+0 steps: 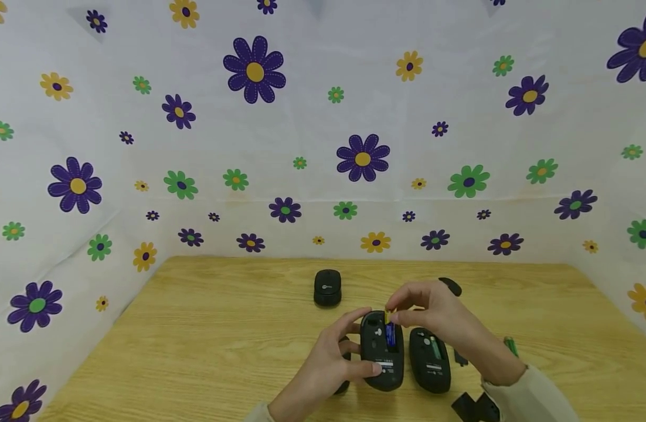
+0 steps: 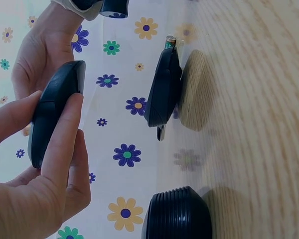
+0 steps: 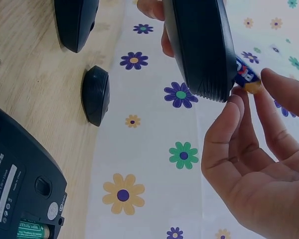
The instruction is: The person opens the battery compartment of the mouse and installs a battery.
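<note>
In the head view my left hand [image 1: 323, 366] holds a black computer mouse [image 1: 373, 360] underside up, with its battery compartment uncovered. My right hand [image 1: 441, 310] pinches the yellow end of a blue battery [image 1: 390, 335], which lies tilted partly in that compartment. In the right wrist view the battery [image 3: 246, 74] sticks out past the mouse's edge between thumb and fingers. Just right of the held mouse, a second upturned mouse [image 1: 427, 369] lies on the table with a green battery [image 1: 435, 347] in its open compartment. The left wrist view shows the held mouse [image 2: 54, 107] edge-on.
A black mouse [image 1: 327, 288] stands farther back on the wooden table [image 1: 223, 328]. Another dark mouse [image 1: 344, 385] is partly hidden behind my left hand. Black cover pieces [image 1: 464, 405] lie near my right sleeve, with a green battery [image 1: 510, 346] beyond the forearm. Flowered cloth [image 1: 302, 117] surrounds the table.
</note>
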The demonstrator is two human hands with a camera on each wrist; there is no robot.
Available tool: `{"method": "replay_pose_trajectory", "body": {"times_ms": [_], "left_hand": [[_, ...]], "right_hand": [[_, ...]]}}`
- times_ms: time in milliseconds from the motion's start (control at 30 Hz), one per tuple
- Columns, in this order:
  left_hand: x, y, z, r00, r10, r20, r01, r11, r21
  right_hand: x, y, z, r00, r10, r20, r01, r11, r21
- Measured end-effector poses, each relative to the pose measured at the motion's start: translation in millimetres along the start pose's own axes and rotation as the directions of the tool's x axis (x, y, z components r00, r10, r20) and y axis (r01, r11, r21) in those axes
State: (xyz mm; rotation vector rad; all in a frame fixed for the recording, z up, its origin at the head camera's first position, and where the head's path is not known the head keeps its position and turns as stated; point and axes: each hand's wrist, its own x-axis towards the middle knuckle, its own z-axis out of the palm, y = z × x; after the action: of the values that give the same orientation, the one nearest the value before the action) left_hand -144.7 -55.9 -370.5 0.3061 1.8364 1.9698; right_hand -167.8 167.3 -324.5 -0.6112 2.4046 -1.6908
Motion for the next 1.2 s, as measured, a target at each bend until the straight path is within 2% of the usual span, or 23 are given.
{"method": "replay_pose_trajectory", "body": {"times_ms": [167, 300, 367, 467, 567, 700, 800, 1033, 1200], "left_hand": [[0.8, 0.3, 0.5, 1.0, 0.003, -0.004, -0.003, 1.0, -0.002], [1.3, 0.7, 0.8, 1.0, 0.004, -0.009, -0.004, 1.0, -0.007], [1.5, 1.0, 0.9, 1.0, 0.004, -0.01, -0.004, 1.0, -0.008], [1.4, 1.5, 1.1, 1.0, 0.009, -0.011, -0.009, 1.0, -0.008], [1.0, 1.9, 1.2, 1.0, 0.017, -0.011, -0.017, 1.0, -0.01], [0.5, 1.5, 1.4, 0.999, 0.029, -0.012, -0.029, 1.0, -0.008], [0.5, -0.3, 1.6, 0.999, 0.038, -0.008, -0.038, 0.999, -0.005], [1.4, -5.6, 1.2, 0.999, 0.036, -0.009, -0.036, 0.999, -0.002], [0.5, -7.0, -0.2, 1.0, 0.03, -0.008, -0.03, 1.0, -0.006]], "right_hand": [[-2.0, 2, 0, 0.998, 0.014, -0.061, -0.013, 1.0, 0.005], [-3.7, 5, 0, 0.992, 0.055, -0.114, -0.051, 0.998, 0.036], [-4.3, 7, 0, 0.99, 0.08, -0.116, -0.073, 0.995, 0.068], [-5.6, 10, 2, 0.988, 0.13, -0.078, -0.12, 0.985, 0.121], [-7.7, 15, 4, 0.985, 0.174, 0.006, -0.172, 0.968, 0.183], [-11.7, 21, 10, 0.968, 0.22, 0.124, -0.245, 0.937, 0.249], [-14.9, 25, 16, 0.955, 0.242, 0.171, -0.284, 0.914, 0.29], [-18.3, 30, 27, 0.95, 0.272, 0.152, -0.309, 0.88, 0.36], [-18.7, 32, 33, 0.954, 0.265, 0.141, -0.3, 0.871, 0.39]]}}
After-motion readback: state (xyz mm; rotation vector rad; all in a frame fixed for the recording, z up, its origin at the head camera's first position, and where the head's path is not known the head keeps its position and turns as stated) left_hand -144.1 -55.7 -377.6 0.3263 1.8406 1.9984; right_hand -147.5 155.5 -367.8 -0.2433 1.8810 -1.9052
